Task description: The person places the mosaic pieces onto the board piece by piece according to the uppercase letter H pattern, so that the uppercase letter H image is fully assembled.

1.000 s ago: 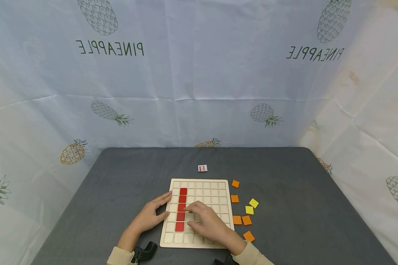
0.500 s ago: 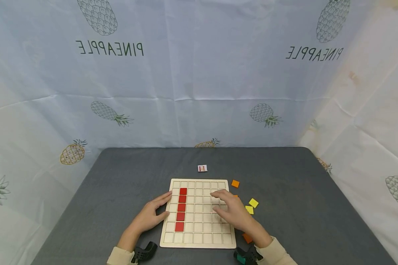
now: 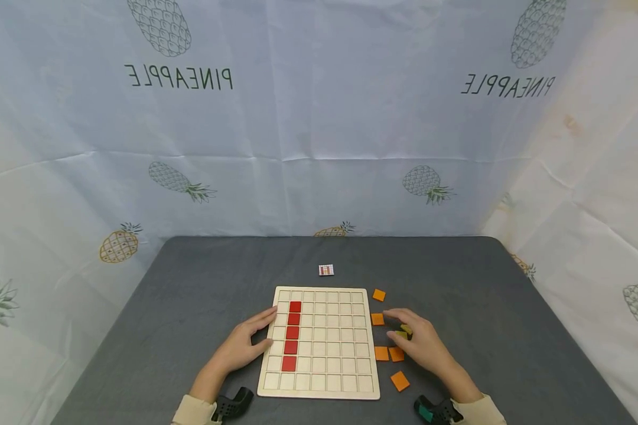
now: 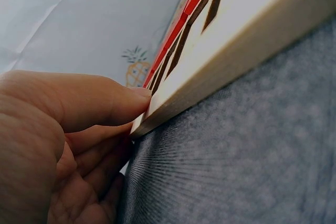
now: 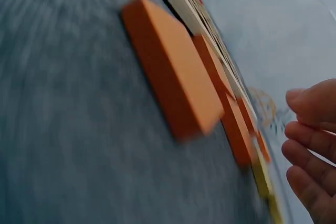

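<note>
A pale wooden grid board (image 3: 319, 386) lies on the table, and one of its columns holds several red square tiles (image 3: 292, 333). My left hand (image 3: 240, 348) rests at the board's left edge. Its thumb (image 4: 113, 100) touches the edge's top, with the other fingers alongside, as the left wrist view shows. To the right of the board, my right hand (image 3: 422, 339) hovers over the yellow tiles (image 3: 401, 334), partly covering them. Its fingers are loosely bent, with nothing between them. Around it lie several orange tiles (image 3: 400, 381), the nearest one (image 5: 168, 66) large in the right wrist view.
A small patterned card (image 3: 326, 270) lies behind the board on the dark grey table (image 3: 218, 265). A light curtain (image 3: 319, 130) printed with pineapples hangs behind and at the sides. Each wrist wears a black device (image 3: 234, 404).
My right hand has moved right, from the red column across the board to above the yellow tiles. The left hand and the board stay in place.
</note>
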A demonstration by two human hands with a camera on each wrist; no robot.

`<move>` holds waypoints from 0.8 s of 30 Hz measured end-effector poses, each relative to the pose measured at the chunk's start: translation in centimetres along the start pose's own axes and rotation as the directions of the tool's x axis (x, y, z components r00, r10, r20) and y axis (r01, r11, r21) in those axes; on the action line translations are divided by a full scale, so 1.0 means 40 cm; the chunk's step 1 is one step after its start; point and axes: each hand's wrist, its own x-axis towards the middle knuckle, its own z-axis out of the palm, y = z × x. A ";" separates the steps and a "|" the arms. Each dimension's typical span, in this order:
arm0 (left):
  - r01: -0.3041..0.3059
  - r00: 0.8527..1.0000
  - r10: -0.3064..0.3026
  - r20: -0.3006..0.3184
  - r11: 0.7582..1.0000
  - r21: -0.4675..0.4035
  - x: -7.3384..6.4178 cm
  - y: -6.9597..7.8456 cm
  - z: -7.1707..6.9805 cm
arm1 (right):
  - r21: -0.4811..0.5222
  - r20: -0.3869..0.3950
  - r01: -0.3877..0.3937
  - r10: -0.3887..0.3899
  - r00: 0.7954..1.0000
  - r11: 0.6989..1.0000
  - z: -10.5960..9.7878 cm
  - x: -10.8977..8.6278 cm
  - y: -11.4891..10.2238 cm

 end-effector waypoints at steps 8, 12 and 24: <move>-0.007 1.000 0.008 -0.007 1.000 0.004 0.000 0.000 -0.001 | -0.042 -0.033 -0.036 0.034 0.999 0.998 -0.014 -0.022 0.072; -0.013 1.000 0.013 -0.009 1.000 0.006 0.001 0.000 -0.001 | -0.066 -0.007 -0.022 0.022 1.000 0.998 -0.022 -0.032 0.096; -0.015 1.000 0.015 -0.012 1.000 0.009 0.000 0.004 -0.005 | -0.098 -0.005 -0.023 0.023 1.000 0.995 -0.038 -0.034 0.114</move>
